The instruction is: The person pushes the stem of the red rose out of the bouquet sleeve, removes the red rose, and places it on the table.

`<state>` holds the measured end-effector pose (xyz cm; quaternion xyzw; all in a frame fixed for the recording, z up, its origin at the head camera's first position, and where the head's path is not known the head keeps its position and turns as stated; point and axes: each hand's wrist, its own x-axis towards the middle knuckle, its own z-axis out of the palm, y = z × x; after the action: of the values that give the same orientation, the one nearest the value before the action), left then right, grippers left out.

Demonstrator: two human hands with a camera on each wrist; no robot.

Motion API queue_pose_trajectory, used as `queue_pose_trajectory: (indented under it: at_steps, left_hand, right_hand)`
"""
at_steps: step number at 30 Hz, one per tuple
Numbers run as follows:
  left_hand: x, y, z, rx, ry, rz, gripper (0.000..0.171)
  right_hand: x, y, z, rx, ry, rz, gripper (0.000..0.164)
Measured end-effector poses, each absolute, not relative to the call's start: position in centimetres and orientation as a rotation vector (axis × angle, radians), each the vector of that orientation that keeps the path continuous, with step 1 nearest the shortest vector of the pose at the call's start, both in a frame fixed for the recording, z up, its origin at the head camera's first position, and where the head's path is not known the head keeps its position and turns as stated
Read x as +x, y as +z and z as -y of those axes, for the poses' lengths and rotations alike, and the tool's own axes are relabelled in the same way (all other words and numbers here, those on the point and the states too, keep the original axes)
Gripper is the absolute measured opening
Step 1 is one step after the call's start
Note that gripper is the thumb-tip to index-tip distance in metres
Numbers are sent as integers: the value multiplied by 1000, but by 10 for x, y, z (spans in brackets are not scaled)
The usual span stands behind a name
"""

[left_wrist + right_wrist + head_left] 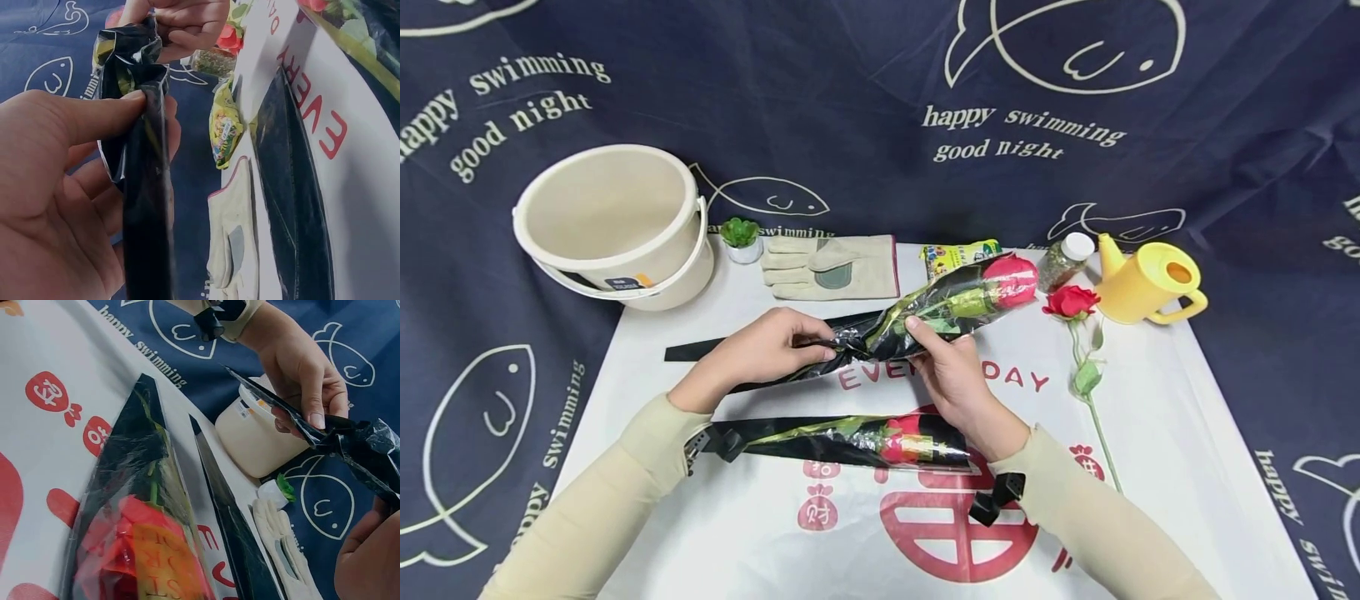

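A wrapped rose (970, 302) in a black and clear sleeve is held above the table, its red bloom toward the right. My right hand (953, 379) grips the sleeve below the bloom, thumb on top. With thumb and fingers, my left hand (767, 350) pinches the narrow black tail (148, 206) of the sleeve, beside a twisted, bunched part (852, 343). Nearer to me, a second wrapped rose (850, 440) lies flat. Beneath the hands, a long black sleeve (228, 503) lies on the table; its right part is hidden in the head view.
A cream bucket (617, 225) stands at the back left, beside a small potted plant (741, 239), work gloves (831, 268) and a yellow packet (958, 255). At right are a lidded jar (1066, 260), a yellow watering can (1150, 283) and an unwrapped rose (1072, 302).
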<state>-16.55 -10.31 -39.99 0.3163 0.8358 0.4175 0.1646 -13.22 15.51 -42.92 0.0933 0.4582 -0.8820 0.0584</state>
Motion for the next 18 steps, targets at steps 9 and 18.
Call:
queue_pose_trajectory:
  at_steps: [9,18]
  left_hand:
    - [-167,-401,105,861,1217,-2396,13]
    - [-169,-403,117,806,1220,-2393,19]
  right_hand:
    - [-134,-426,-156,295,-2665,-1393,62]
    - [-141,-422,-179,378,-2724,-1397,65]
